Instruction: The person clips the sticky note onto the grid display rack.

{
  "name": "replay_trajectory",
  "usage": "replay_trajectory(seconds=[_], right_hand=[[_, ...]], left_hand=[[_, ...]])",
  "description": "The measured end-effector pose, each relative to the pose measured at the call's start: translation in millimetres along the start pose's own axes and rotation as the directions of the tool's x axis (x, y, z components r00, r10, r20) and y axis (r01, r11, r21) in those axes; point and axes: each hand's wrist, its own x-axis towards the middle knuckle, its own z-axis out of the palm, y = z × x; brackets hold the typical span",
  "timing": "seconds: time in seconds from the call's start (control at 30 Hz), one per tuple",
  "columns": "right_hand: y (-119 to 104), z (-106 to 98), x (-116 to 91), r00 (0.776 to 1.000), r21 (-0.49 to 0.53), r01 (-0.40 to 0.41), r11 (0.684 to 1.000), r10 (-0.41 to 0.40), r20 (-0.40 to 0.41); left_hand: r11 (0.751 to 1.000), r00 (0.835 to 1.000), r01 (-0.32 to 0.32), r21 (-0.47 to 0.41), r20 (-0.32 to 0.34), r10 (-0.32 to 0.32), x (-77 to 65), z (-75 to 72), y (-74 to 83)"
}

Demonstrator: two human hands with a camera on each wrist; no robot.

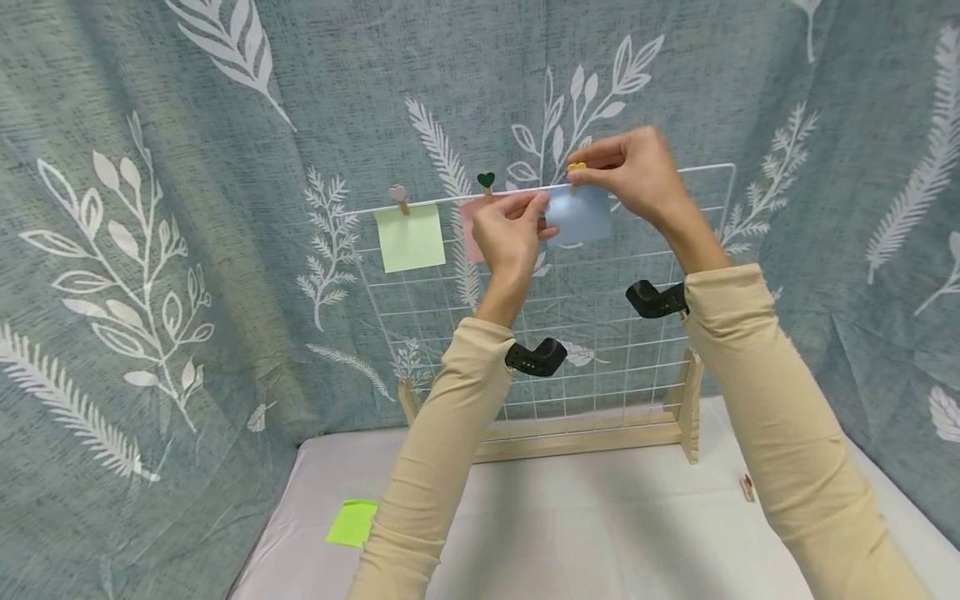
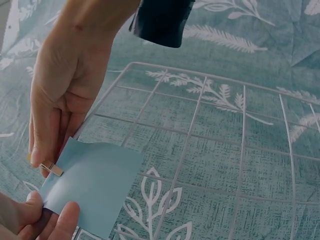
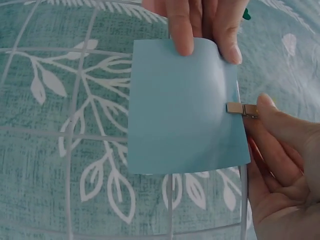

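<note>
A blue paper note (image 1: 588, 215) lies against the top wire of a white wire grid (image 1: 607, 304). My left hand (image 1: 510, 232) pinches its upper left corner between thumb and fingers. My right hand (image 1: 633, 175) pinches a small wooden clothespin (image 3: 242, 109) with a yellow heart (image 1: 576, 167) on it. The clothespin's tip overlaps the note's top edge at about the middle. Left of it, a pink note (image 1: 472, 227) hangs partly hidden behind my left hand, under a clothespin with a green heart (image 1: 486, 179). A pale green note (image 1: 410, 239) hangs further left from a clothespin with a pale heart (image 1: 397, 193).
The grid stands in a wooden base (image 1: 585, 437) on a white-covered table (image 1: 577, 517). Bright green notes (image 1: 352, 522) lie at the left, partly behind my left sleeve. Another clothespin (image 1: 747, 487) lies at the right. A patterned blue-grey curtain (image 1: 225, 250) hangs behind.
</note>
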Motion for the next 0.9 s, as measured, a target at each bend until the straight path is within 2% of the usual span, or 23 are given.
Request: replay_trajectory(seconds=[0.07,0.23,0.33,0.57,0.73,0.9], right_hand=[[2,1,-3,0.999,0.031,0.022,0.999,-0.021,-0.024],[11,0,-16,0.986,0.129,0.099,0.987,-0.08,-0.149],[19,-3,-27,0.981,0.138,0.117,0.983,-0.092,-0.172],[43,-4,-51,0.997,0.071,0.056,0.996,-0.051,-0.063],[58,0,-64,1.0,0.046,-0.001,0.999,0.001,0.0],[70,6,-76,1.0,0.036,-0.015,0.999,0.014,0.025]], left_hand=[[1.0,1.0,0.004,-0.001,-0.002,-0.004,-0.6,-0.5,-0.2],[1.0,1.0,0.028,-0.009,0.003,-0.028,-2.6,-2.5,-0.1],[0.999,0.999,0.037,-0.012,0.017,-0.037,-5.3,-4.1,-1.3],[0.999,0.996,0.052,0.004,0.076,-0.052,-17.3,-9.2,-14.3],[0.999,0.994,0.035,-0.031,0.103,-0.031,-25.8,-14.2,-23.9],[1.0,0.991,-0.002,-0.026,0.131,0.006,-33.6,-18.8,-35.4]])
